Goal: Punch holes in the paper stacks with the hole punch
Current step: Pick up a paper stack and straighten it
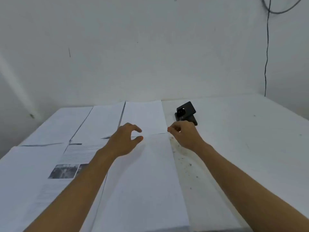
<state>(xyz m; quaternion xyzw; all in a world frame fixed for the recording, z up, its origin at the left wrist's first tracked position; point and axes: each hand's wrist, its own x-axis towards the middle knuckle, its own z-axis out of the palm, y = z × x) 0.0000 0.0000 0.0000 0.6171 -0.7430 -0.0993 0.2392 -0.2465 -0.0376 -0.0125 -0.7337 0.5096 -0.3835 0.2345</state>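
Observation:
Several white paper stacks lie side by side on the table; the near right stack [147,178] reaches the front edge and a far stack [145,114] lies behind it. A black hole punch [186,113] sits on the table just right of the far stack. My left hand [125,139] hovers over the seam between these two stacks, thumb and fingers curved apart and holding nothing. My right hand [184,134] is beside the right edge of the stacks, just in front of the punch, its fingers curled with the fingertips together; whether they pinch a sheet edge is unclear.
The white table [242,139] has bare surface to the right, with dark specks [185,158] scattered near the stack's edge. A printed sheet with a photo [64,170] lies on the left stacks. A white wall stands close behind, and a black cable [266,56] hangs down it.

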